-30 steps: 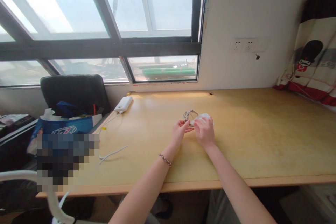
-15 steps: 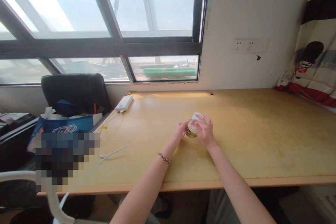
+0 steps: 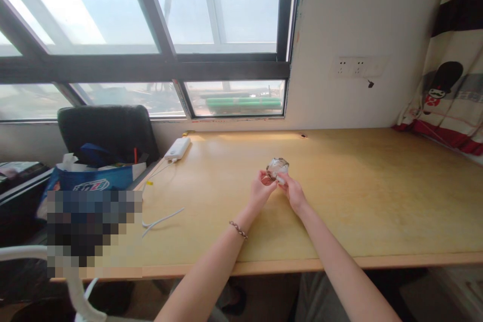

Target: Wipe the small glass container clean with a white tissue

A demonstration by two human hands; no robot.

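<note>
Over the middle of the table, my left hand (image 3: pixel 260 193) is closed on the near left side of a small round item with a dark and gold patterned rim (image 3: pixel 270 164). Its kind is not clear. A crumpled white tissue (image 3: pixel 279 168) lies across the item, covering most of it. My right hand (image 3: pixel 294 195) pinches the near edge of the tissue, thumb and fingers together. Both hands are close together, and the fingertips partly hide the item's lower side.
A white power bank (image 3: pixel 178 149) with a white cable (image 3: pixel 164 218) lies at the table's left. Beyond the left edge, a blue bag (image 3: pixel 90 181) sits on a black chair (image 3: pixel 107 128). The wooden table (image 3: pixel 377 196) reaches the wall below a socket (image 3: pixel 350 66).
My right hand has moved down and toward me, from the item's far side to its near side. The item has tipped, and the tissue now spreads over it.
</note>
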